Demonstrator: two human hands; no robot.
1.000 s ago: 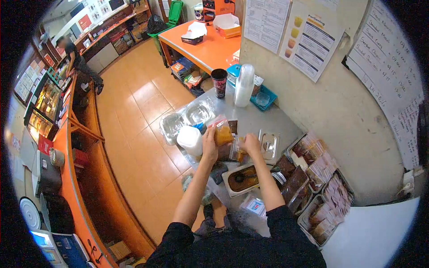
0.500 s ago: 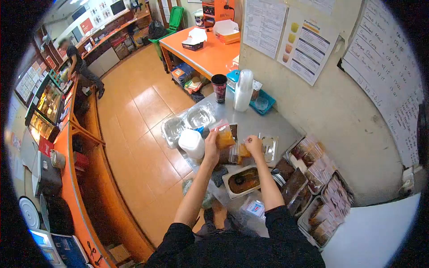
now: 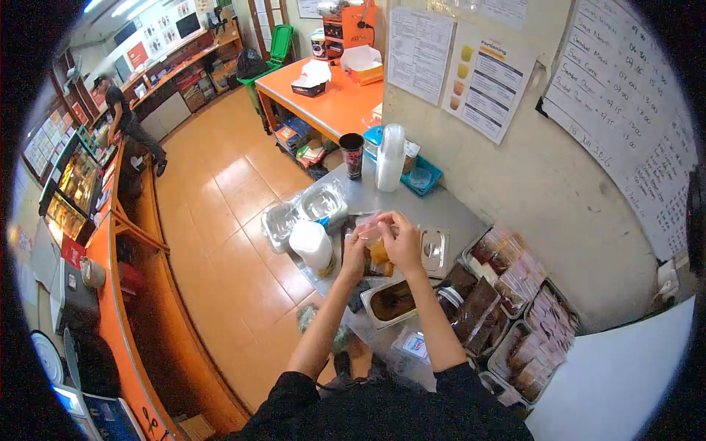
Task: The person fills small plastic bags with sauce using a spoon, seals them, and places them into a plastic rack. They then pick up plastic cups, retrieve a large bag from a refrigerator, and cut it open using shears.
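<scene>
Both my hands are together over the metal table, holding a small clear zip bag (image 3: 368,228) with a red line along its top. My left hand (image 3: 354,259) grips its left side. The fingers of my right hand (image 3: 401,241) pinch its upper edge. The bag looks pale, with no filling that I can make out. Just below, between the hands, orange-filled bags (image 3: 379,254) show in part. Left of my left hand stands a white tub (image 3: 312,245). A metal pan of brown sauce (image 3: 391,302) sits under my right forearm, which hides part of it.
Clear plastic containers (image 3: 323,201), a dark patterned cup (image 3: 352,156) and a stack of clear cups (image 3: 391,158) stand farther back. Trays of filled bags (image 3: 542,331) line the right side. A metal lid (image 3: 434,251) lies nearby. Another person (image 3: 123,110) stands at the far-left counter.
My right hand has moved left and up from an orange-filled bag on the table to the bag at my left hand. The orange-filled bag no longer shows raised in my left hand.
</scene>
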